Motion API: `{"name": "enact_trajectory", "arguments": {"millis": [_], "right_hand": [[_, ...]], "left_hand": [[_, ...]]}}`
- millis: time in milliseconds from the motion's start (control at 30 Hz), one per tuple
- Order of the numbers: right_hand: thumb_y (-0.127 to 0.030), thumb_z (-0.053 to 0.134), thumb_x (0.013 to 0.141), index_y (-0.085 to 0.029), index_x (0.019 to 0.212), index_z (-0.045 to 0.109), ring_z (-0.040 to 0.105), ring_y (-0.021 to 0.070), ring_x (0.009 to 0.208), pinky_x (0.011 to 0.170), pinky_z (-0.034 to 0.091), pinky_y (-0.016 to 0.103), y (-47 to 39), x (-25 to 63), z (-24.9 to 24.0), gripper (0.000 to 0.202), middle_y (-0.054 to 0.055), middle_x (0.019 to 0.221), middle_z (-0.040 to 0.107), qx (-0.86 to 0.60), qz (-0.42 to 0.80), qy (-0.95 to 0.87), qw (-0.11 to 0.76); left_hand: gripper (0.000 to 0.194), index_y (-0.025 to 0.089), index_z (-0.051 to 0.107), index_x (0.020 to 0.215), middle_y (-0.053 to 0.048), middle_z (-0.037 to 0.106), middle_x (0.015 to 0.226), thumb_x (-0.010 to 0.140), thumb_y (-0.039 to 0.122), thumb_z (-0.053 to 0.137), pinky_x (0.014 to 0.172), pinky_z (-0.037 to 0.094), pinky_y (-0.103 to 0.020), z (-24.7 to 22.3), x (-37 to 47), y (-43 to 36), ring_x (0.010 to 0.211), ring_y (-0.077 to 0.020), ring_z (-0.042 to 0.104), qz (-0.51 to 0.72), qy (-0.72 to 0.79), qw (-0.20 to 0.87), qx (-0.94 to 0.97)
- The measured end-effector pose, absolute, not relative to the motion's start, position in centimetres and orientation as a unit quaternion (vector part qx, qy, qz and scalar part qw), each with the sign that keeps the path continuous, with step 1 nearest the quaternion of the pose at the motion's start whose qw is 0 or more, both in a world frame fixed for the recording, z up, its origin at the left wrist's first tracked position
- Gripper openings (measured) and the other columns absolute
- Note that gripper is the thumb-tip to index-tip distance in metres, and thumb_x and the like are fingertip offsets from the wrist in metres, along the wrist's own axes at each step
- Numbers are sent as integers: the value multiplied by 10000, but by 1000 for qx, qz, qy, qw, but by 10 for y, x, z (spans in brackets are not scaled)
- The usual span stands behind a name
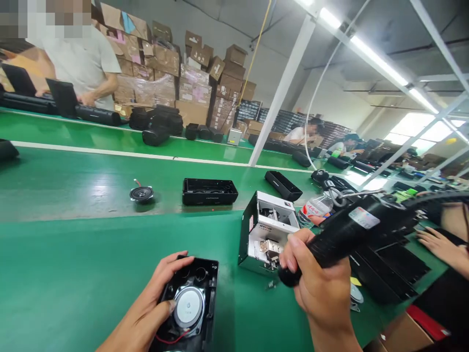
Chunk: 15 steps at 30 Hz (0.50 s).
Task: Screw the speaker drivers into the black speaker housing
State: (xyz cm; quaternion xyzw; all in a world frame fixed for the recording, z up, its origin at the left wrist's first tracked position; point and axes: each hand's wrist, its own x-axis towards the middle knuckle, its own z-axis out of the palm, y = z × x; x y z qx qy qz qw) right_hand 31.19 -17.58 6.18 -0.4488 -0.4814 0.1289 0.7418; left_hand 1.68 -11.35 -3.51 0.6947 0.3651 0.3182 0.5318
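My left hand (150, 303) grips the left side of a black speaker housing (213, 293) on the green table, fingers over its upper edge and thumb beside the driver. Inside the housing sits a round speaker driver (189, 307) with a pale magnet; a red wire runs below it. My right hand (322, 283) is wrapped round a black electric screwdriver (337, 234), whose tip end points toward the screw feeder. That white and black screw feeder (269, 234) stands just left of my right hand. A few small screws (271, 284) lie in front of it.
Behind are a loose speaker driver (141, 194) and an open black housing (210, 191). A plastic bottle (315, 208) stands beyond the feeder. At right are stacked black housings (384, 274) and another person's hand (441, 244). A co-worker (78, 63) stands across the conveyor (120, 159).
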Motion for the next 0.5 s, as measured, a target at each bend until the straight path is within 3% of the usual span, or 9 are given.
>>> {"name": "enact_trajectory", "arguments": {"millis": [133, 333, 500], "right_hand": [[-313, 889, 976, -273, 1320, 559, 489, 134, 488, 470, 509, 263, -194, 281, 62, 479, -68, 731, 538, -452, 219, -450, 739], [-454, 980, 841, -268, 1180, 633, 513, 160, 490, 457, 520, 296, -189, 225, 66, 520, -70, 701, 475, -422, 275, -484, 716], [-416, 927, 929, -311, 1276, 610, 476, 152, 466, 453, 476, 283, -197, 184, 64, 481, -77, 683, 450, -376, 335, -490, 711]], "left_hand": [[566, 370, 557, 1570, -14, 268, 1764, 1015, 308, 461, 1372, 63, -658, -36, 19, -120, 1681, -337, 138, 318, 359, 568, 669], [604, 310, 551, 1555, -70, 338, 1691, 975, 194, 431, 1378, 172, -610, -36, 22, -118, 1646, -321, 225, 346, 309, 563, 684], [638, 249, 548, 1537, -108, 390, 1629, 909, 190, 454, 1361, 241, -603, -41, 24, -116, 1608, -321, 291, 364, 290, 549, 694]]}}
